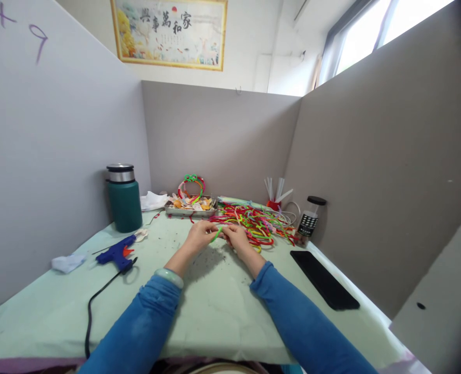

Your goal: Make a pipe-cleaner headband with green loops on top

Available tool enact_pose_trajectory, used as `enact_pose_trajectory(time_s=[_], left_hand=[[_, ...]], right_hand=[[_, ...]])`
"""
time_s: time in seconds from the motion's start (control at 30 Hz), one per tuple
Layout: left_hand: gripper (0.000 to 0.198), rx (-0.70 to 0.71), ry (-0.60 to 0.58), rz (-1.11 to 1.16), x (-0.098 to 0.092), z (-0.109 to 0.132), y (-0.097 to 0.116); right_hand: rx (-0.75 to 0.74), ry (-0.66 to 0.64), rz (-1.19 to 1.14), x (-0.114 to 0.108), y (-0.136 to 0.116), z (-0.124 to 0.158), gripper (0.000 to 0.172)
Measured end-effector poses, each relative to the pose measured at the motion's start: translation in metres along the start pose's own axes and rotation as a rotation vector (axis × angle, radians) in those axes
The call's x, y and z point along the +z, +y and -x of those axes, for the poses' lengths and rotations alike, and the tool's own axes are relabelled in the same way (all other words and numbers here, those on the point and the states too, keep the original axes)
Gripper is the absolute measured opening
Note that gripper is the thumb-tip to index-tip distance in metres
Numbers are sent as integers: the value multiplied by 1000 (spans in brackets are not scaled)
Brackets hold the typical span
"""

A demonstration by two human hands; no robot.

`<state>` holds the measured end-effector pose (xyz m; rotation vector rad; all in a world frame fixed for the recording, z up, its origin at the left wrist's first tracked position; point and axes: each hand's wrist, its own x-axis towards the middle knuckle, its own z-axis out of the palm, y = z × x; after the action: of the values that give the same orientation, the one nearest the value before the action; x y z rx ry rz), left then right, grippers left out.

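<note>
Both hands meet over the middle of the table. My left hand pinches a short bright green cord, which slants down from its fingertips. From the other side, the closed fingers of my right hand come up to the same cord; its far part is hidden behind them. Just beyond my right hand lies a tangled pile of red, green, pink and yellow cords. Behind my left hand sits a metal tray of small cream and orange pieces, with colourful cord rings on top.
At left are a green thermos, a blue glue gun with a black cable, and a crumpled tissue. To the right lie a black flat pad and a black-lidded jar. White sticks stand in a red holder. Grey partitions enclose the table.
</note>
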<state>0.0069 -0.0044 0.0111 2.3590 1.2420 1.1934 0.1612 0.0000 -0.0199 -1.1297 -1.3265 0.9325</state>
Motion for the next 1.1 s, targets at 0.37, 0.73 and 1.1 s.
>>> enact_pose_trajectory(time_s=[0.37, 0.73, 1.1], left_hand=[[44, -156, -104, 431, -7, 2, 16], [43, -221, -50, 553, -12, 2, 20], [15, 117, 48, -150, -1, 1, 0]], right_hand=[[85, 24, -131, -4, -4, 2, 23], [79, 28, -166, -3, -2, 1, 24], [103, 7, -226, -2, -4, 3, 26]])
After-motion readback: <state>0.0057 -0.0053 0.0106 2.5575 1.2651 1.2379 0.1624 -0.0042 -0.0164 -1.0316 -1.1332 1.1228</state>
